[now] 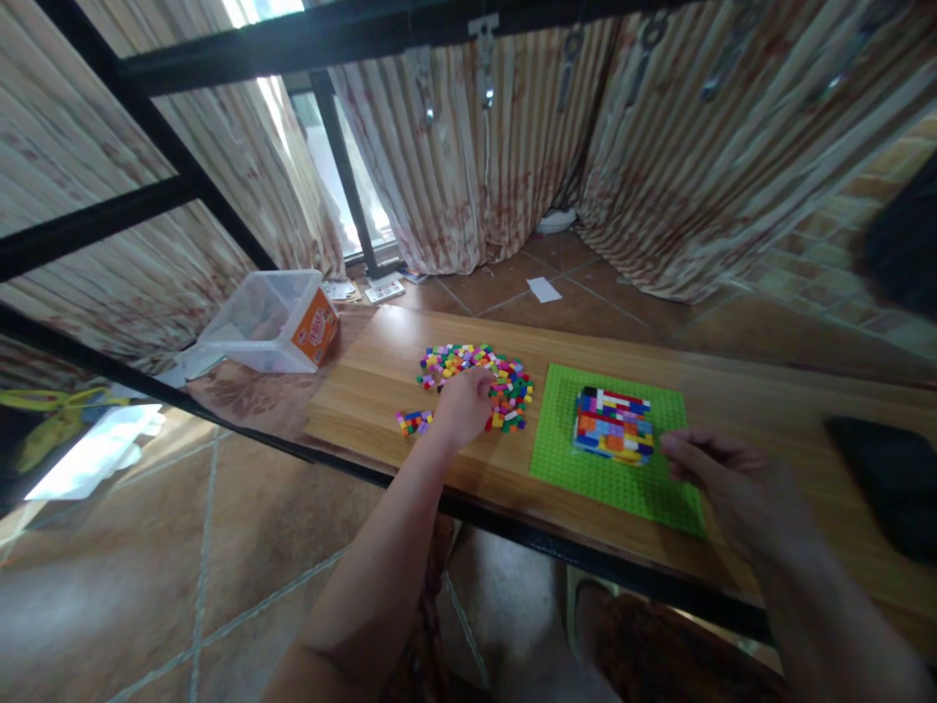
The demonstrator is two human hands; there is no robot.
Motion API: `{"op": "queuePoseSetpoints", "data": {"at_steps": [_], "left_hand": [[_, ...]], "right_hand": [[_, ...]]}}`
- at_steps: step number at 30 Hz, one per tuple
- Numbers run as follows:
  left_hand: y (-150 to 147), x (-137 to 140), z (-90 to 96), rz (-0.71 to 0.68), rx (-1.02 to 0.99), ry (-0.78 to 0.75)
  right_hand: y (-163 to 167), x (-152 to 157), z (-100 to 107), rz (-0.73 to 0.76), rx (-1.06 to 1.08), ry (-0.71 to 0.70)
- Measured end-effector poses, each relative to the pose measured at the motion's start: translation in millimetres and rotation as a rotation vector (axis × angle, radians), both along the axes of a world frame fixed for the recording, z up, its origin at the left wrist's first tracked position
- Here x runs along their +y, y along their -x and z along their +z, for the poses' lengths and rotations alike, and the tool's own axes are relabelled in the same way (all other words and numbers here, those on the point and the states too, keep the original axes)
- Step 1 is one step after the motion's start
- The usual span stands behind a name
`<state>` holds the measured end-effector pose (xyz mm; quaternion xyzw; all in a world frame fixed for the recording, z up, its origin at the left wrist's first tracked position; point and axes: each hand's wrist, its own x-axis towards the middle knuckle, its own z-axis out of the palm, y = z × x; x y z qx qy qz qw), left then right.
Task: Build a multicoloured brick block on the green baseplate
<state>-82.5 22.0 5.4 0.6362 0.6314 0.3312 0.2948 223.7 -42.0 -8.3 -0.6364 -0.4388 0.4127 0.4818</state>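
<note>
My left hand [467,408] is over a spread of small colourful toy bricks [505,371] on the wooden table. Its fingers curl in a pinch, and whatever they hold is hidden. A block of stacked multicoloured bricks [613,427] stands on a green studded baseplate [563,459] to the right of the pile. Just right of that block, over the baseplate's edge, is my right hand [732,478]. Thumb and fingertips are drawn together there; anything between them is too small to make out.
A clear plastic box [264,327] with an orange label stands beyond the table's left end. A dark flat object [882,478] lies at the right of the wooden table [366,376]. Black metal bars [220,68] cross overhead, with patterned curtains [468,176] behind.
</note>
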Motion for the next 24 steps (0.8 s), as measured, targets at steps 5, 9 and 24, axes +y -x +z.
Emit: {"op": "queuePoseSetpoints", "data": {"at_steps": [5, 9, 24], "left_hand": [[1.7, -0.7, -3.2, -0.053, 0.148, -0.02], [1.1, -2.2, 3.6, -0.028, 0.225, -0.004], [2.1, -25.3, 9.7, -0.282, 0.528, -0.015]], "right_hand": [[10.4, 0.6, 4.7, 0.03, -0.047, -0.024], [13.2, 0.0, 7.3, 0.05, -0.086, -0.033], [27.3, -0.9, 14.2, 0.084, -0.158, -0.041]]}}
